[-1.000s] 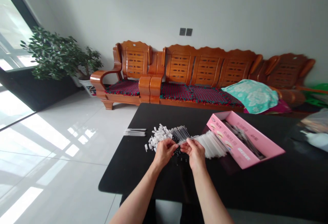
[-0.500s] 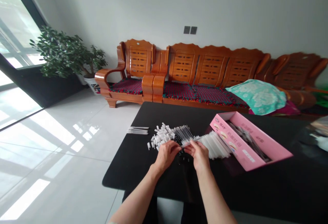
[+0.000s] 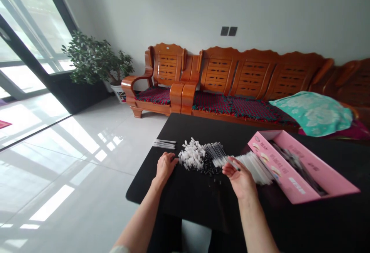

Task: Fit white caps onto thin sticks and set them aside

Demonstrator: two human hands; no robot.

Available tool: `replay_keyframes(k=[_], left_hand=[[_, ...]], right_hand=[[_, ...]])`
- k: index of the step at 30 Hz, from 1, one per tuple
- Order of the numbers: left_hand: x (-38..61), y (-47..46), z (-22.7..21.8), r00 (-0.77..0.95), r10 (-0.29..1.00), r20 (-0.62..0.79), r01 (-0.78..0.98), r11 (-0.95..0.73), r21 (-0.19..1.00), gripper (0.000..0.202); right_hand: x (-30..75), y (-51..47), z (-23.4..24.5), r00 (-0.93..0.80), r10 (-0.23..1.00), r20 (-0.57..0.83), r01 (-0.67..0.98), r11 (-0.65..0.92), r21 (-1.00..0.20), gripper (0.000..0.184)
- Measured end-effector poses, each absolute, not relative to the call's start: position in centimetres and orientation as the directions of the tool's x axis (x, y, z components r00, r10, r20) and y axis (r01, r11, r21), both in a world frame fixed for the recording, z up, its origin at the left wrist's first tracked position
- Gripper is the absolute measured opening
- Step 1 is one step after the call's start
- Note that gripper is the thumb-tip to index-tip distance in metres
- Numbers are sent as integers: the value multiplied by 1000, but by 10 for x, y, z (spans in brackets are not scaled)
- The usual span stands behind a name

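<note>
In my right hand [image 3: 242, 179], a slim pale pen-like tube [image 3: 232, 163] with a black end is pinched between thumb and fingers. My left hand [image 3: 164, 166] rests at the left edge of a heap of small white caps [image 3: 193, 154], its fingers curled together; whether a cap is between them is hidden. Small black plugs [image 3: 208, 166] lie scattered beside the caps. Behind these, thin dark-tipped sticks [image 3: 215, 152] lie side by side. Long translucent tubes [image 3: 256, 167] are stacked to the right of my right hand.
A pink open box [image 3: 277, 168] holding dark slim pieces stands on the black table [image 3: 185, 199] at the right. Several finished-looking slim pens [image 3: 164, 144] lie at the table's left edge. Beyond are a wooden sofa [image 3: 219, 71] and a potted plant [image 3: 95, 58].
My hands, together over the black plugs before, have parted. The left went to the left side of the white caps; the right moved right with the tube. The view has turned left.
</note>
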State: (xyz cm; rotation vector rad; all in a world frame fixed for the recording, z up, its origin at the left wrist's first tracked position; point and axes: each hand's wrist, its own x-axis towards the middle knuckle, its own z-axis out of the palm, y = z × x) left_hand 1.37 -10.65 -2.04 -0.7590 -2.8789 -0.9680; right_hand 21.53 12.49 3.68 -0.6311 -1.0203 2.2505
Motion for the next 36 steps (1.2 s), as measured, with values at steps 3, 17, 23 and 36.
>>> replay_keyframes(k=[3,17,23,36], left_hand=[[19,-105,-22,-879,458,135,451,704,548,11],[30,-90,-4,-903,391,-175,-294,-269,917,40],[57,-68,14,-781,552,-292,-570,-439,695,34],[92,-43,36,-743,627,-233,-586,-442,679,36]], right_hand=[[213,126,33,-729,666,-161,-346,-561,-752,35],[213,107,40,-631,756,-177,-338,-472,-814,34],[205,82,57,-655,750,-93,-340,-403,-850,30],[196,58,66,-621,783,32,-267,-173,-948,36]])
